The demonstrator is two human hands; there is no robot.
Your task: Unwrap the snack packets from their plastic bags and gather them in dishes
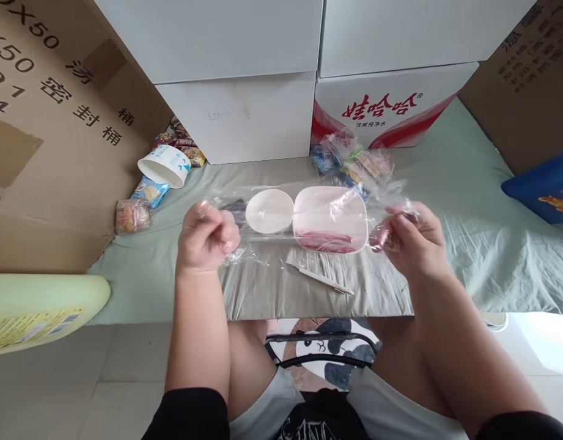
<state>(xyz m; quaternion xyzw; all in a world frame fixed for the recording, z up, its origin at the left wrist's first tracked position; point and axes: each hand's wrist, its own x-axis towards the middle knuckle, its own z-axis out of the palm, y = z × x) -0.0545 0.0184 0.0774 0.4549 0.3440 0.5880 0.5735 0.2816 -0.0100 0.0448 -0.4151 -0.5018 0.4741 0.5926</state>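
Stretching a clear plastic bag (309, 214) between both hands, above the front edge of a pale green sheet-covered surface (469, 244). Left hand (208, 235) fisted tight on the bag's left end; right hand (412, 238) pinched closed on its right end, fingers curled. Bag sits taut, roughly level, near the surface's front middle.

Writing: white carton with red swoosh (386, 107) at the back edge carries red Chinese brand characters, smaller dark line beneath, too small to read. Plain white box (238, 116) to its left has faint handwriting, illegible. Big brown cardboard box (56, 122) at the left edge reads "X50", "密封桶" in black. Second brown box (529, 73) at the back right corner has black characters, not readable. Yellow-green rounded item (38, 305) at the front left corner bears a yellow label, text too blurred.

Containers: white round plastic lid (269, 211) and white rounded-rectangular plastic tray (331, 219) lie behind or inside the bag film, cannot tell which; tray shows something red along its front wall. White paper cup with blue print (165, 165) lies tipped on its side near the back left. Wrapped snack packets (141, 205) just beside it. Clear bag of assorted packets (354, 162) at the back edge, in front of the red-white carton.

White pen-like stick (320, 278) lies on the surface near the front edge, below the tray. Blue cushion (542, 186) at the right edge.
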